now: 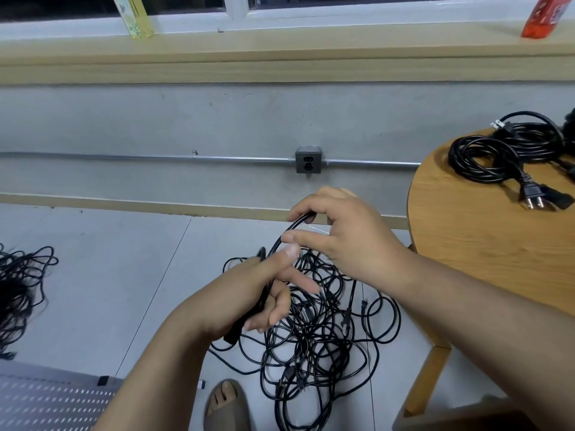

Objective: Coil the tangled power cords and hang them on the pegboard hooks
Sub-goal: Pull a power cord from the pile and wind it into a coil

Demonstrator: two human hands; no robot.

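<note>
STEP: coiling, early | left hand (249,293) fingers curled round cord (284,234) end | right hand (348,241) fingers pinch same cord | NEXT: likely draw slack from tangle (317,343), add loop

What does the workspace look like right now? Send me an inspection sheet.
Surface: tiled floor; round wooden table at right.
Job's things: tangled cord pile on the floor; second tangle at left edge; coiled cords on the table; pegboard lower left, no cords on it.
Clutter: yellow bottle and red bottle on window sill.
Grippers: left hand grips power cord near one end; right hand pinches it higher up.
Cables: held cord arcs between the hands above the pile.
Surroundings: concrete wall; wall socket on metal conduit; sandalled foot.
</note>
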